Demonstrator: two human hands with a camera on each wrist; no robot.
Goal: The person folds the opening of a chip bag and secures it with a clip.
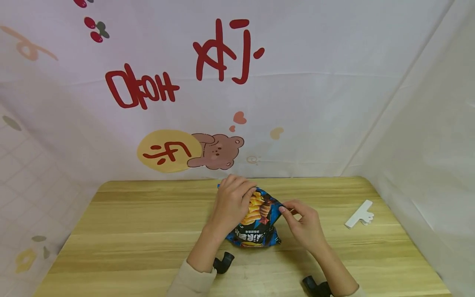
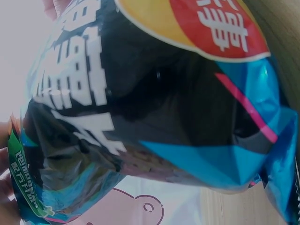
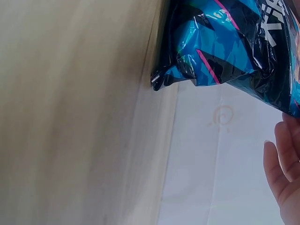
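One plump, shiny blue-and-black printed snack bag [image 1: 256, 226] sat on the pale wood-grain surface [image 1: 148, 225], the left grip [image 1: 233, 199] clasped over its upper left and the right grip [image 1: 306, 225] pinching its upper right corner. A straight-edged white clip [image 1: 358, 215] lay well apart, to the right.

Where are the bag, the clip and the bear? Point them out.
Bag [image 1: 256, 219]: head view, on its printed front.
Clip [image 1: 359, 213]: head view, on its long bar.
Bear [image 1: 221, 152]: head view, on its head.
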